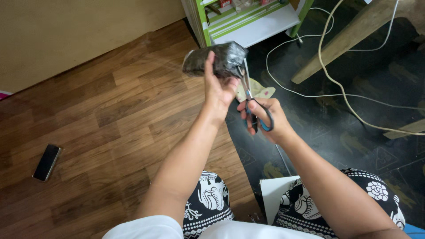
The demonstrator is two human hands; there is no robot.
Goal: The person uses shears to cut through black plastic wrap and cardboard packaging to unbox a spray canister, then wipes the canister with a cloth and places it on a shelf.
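My left hand [218, 86] holds up a dark bundle wrapped in clear plastic [221, 59], fingers curled around its near side. My right hand [264, 116] grips a pair of scissors with blue and black handles [249, 95], fingers through the loops. The blades point up and meet the right end of the wrapped bundle. Both hands are raised in front of me above the floor. My knees in black and white patterned trousers show at the bottom.
A dark phone [47, 162] lies on the wooden floor at left. A green and white shelf unit [248, 22] stands ahead. White cables [327, 66] loop over a dark patterned mat [354, 128]. A wooden table leg [349, 35] slants at upper right. A white sheet [274, 194] lies between my knees.
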